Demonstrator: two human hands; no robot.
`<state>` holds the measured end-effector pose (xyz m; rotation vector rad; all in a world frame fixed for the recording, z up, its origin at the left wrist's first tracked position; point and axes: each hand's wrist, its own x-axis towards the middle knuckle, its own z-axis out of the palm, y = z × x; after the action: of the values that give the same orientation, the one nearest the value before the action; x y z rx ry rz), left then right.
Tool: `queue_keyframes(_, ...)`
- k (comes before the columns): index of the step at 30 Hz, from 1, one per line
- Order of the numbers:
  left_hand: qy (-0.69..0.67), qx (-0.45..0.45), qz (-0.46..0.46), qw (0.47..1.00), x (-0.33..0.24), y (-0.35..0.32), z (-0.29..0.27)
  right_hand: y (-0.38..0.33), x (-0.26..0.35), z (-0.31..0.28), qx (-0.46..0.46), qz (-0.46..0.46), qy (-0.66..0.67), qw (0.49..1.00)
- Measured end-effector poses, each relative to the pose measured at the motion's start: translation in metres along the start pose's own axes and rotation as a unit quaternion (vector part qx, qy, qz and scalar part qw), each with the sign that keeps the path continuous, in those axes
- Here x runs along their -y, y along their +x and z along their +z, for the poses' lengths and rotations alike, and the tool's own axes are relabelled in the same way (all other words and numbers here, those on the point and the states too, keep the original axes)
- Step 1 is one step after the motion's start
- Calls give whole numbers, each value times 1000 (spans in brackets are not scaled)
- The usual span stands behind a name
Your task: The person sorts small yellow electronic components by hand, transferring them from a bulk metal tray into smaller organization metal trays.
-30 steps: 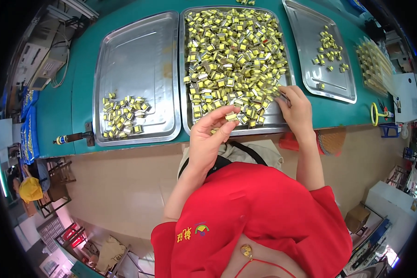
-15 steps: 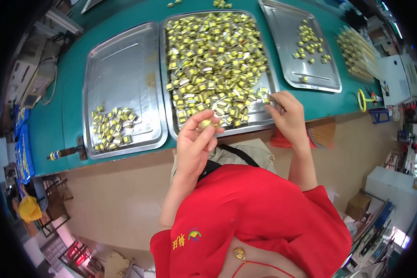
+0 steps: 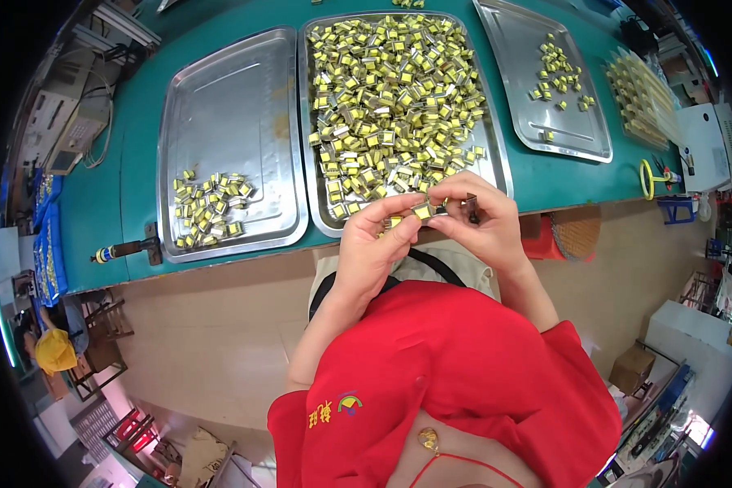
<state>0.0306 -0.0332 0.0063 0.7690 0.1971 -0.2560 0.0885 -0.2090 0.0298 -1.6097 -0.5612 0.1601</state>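
Just over the near edge of the middle tray, my hands meet around a small yellow-taped transformer (image 3: 422, 211). My left hand (image 3: 378, 244) pinches it between thumb and fingertips; another yellow piece shows by these fingers. From the other side, my right hand (image 3: 488, 224) is closed, its fingertips at the same transformer. A dark, thin metal tool (image 3: 471, 208) sticks out of the right fingers; its kind is mostly hidden. Behind the hands, the middle steel tray (image 3: 497, 163) holds a thick heap of similar transformers (image 3: 390, 98).
To the left, a steel tray (image 3: 228, 106) has a small group of transformers in its near corner. Another steel tray (image 3: 512, 49) at the right holds a few more. A clamp-like tool (image 3: 130, 248) lies by the bench edge; a yellow ring-shaped item (image 3: 647, 179) sits far right.
My right hand has moved left from the tray's right edge to meet my left hand. The left hand has shifted slightly right, with the transformer now between both hands.
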Motion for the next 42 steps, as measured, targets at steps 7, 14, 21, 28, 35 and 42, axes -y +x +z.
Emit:
queue_keyframes(7, 8, 5, 0, 1000, 0, 1, -1, -2, -12, -1, 6, -1, 25, 1000)
queue_keyframes(14, 1, -8, -8, 1000, -2, 1, 1, 1, -2, 4, -50, 25, 0, 998)
queue_keyframes(21, 20, -20, 1, 1000, -2, 1, 2, 0, 21, -15, 35, -118, -340, 932)
queue_keyframes(28, 29, -19, 0, 999, -4, 0, 3, -1, 16, -11, 20, -100, -383, 918)
queue_keyframes(35, 35, -19, -4, 999, -4, -1, 2, 1, 11, -11, 11, -111, -356, 928)
queue_keyframes(42, -61, -3, -8, 998, -4, 2, 2, 0, 2, -4, 16, 51, -31, 998)
